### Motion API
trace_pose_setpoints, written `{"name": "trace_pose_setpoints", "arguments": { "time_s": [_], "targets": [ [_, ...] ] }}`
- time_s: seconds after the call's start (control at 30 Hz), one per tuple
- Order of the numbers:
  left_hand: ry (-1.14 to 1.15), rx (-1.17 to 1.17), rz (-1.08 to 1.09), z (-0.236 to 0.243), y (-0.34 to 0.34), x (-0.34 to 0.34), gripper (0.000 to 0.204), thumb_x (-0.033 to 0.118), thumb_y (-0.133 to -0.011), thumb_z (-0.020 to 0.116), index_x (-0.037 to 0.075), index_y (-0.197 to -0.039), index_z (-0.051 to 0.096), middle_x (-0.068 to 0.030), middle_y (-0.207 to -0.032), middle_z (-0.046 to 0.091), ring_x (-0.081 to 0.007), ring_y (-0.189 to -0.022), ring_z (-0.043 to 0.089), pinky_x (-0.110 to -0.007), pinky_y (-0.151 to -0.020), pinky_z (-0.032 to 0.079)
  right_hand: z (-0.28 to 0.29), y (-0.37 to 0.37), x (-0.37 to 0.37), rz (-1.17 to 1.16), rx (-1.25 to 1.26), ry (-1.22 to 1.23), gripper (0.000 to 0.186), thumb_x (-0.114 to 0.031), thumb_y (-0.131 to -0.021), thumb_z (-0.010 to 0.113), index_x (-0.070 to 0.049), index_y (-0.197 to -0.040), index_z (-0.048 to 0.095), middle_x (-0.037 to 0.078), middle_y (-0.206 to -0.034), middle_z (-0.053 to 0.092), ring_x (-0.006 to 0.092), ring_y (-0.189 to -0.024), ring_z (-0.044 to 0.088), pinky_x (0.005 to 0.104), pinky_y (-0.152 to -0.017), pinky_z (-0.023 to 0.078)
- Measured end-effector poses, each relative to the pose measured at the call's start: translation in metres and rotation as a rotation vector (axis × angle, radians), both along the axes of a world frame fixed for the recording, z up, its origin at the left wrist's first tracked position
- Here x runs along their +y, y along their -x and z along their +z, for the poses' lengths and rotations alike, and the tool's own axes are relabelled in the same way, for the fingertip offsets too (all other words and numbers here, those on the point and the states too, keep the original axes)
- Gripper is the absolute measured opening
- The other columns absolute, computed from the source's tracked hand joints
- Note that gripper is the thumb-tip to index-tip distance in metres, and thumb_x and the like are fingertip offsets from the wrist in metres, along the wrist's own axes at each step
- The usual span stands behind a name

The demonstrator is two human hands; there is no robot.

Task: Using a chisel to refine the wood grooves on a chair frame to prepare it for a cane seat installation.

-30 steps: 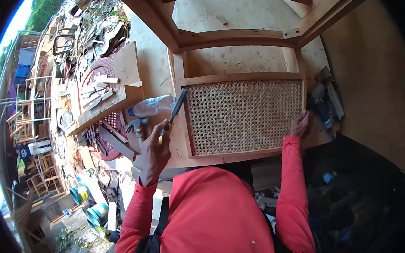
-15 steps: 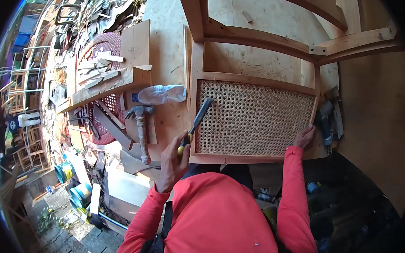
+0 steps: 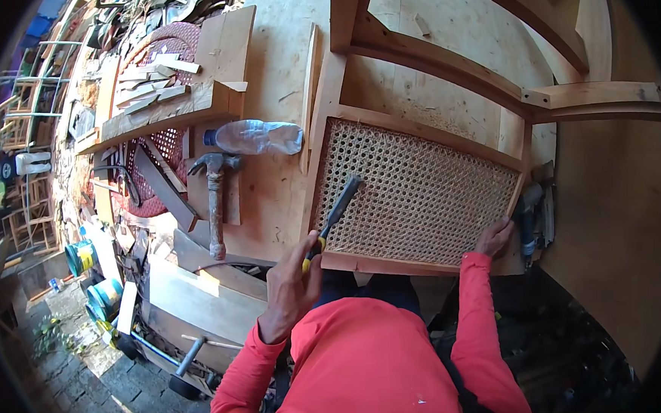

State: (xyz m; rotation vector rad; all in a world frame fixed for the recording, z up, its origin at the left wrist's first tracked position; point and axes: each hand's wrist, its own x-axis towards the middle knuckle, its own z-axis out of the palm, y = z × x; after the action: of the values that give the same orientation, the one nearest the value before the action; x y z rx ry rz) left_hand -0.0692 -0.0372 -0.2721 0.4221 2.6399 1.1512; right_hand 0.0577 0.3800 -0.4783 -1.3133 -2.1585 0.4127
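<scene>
A chisel [image 3: 341,208] with a yellow and black handle is in my left hand [image 3: 291,284], fingers wrapped round the handle. Its flat metal blade points up and away over the woven cane panel [image 3: 413,190]; I cannot tell whether the tip touches the cane. This panel fills the seat of a wooden chair frame [image 3: 383,262], which lies on the plywood worktop [image 3: 273,202]. At the frame's near right corner, my right hand [image 3: 494,237] grips the wooden rail, its fingertips partly hidden at the edge.
Left of the frame lie a claw hammer [image 3: 215,202] and a clear plastic bottle [image 3: 258,137]. Beyond them, thin wood offcuts [image 3: 152,81] sit by a thick board [image 3: 162,117]. A power drill [image 3: 527,221] rests beside the frame's right side. Upright chair members [image 3: 443,67] rise at the far side.
The chisel blade has shifted from near the panel's left edge further in over the cane. The whole view has tilted slightly. My right hand keeps its hold on the corner.
</scene>
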Motion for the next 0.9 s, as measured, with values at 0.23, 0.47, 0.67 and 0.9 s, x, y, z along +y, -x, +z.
{"name": "trace_pose_setpoints", "arguments": {
  "time_s": [0.23, 0.47, 0.67, 0.9],
  "targets": [
    [-0.107, 0.07, 0.238, -0.048, -0.053, 0.019, 0.038, 0.011, -0.101, 0.067, 0.002, -0.137, 0.059, -0.0176, -0.106, 0.073, -0.0222, -0.089, 0.073, -0.035, -0.078, 0.056, 0.024, 0.0, -0.016, -0.018, 0.123, 0.074, 0.03, -0.024, -0.108, 0.055, 0.0, -0.124, 0.059, 0.024, -0.11, 0.066, 0.0387, -0.097, 0.068, 0.0444, -0.084, 0.054],
    [-0.309, -0.032, 0.437, -0.099, -0.078, 0.027, 0.027, 0.021, -0.108, 0.061, 0.002, -0.127, 0.059, -0.0009, -0.082, 0.06, -0.0083, -0.067, 0.057, -0.025, -0.061, 0.047, 0.037, 0.002, -0.014, 0.141, 0.311, 0.167, 0.033, -0.023, -0.102, 0.062, 0.0, -0.125, 0.058, 0.019, -0.114, 0.062, 0.0364, -0.102, 0.063, 0.046, -0.089, 0.052],
    [-0.356, -0.081, 0.461, -0.103, -0.073, 0.026, 0.02, 0.022, -0.11, 0.056, 0.003, -0.116, 0.059, 0.0022, -0.075, 0.057, -0.0043, -0.062, 0.053, -0.023, -0.055, 0.043, 0.107, 0.049, -0.057, 0.652, 0.27, -0.273, 0.019, -0.001, -0.094, 0.065, 0.003, -0.112, 0.065, 0.018, -0.108, 0.06, 0.0363, -0.104, 0.061, 0.0432, -0.092, 0.052],
    [-0.282, 0.072, 0.453, -0.098, -0.07, 0.034, 0.023, 0.022, -0.109, 0.058, 0.002, -0.119, 0.061, -0.0014, -0.077, 0.063, -0.0085, -0.066, 0.056, -0.028, -0.059, 0.045, 0.101, 0.2, -0.123, 1.028, 0.351, 0.018, 0.012, -0.008, -0.087, 0.077, -0.007, -0.095, 0.069, 0.009, -0.096, 0.063, 0.0312, -0.086, 0.067, 0.043, -0.075, 0.055]
  ]
}}
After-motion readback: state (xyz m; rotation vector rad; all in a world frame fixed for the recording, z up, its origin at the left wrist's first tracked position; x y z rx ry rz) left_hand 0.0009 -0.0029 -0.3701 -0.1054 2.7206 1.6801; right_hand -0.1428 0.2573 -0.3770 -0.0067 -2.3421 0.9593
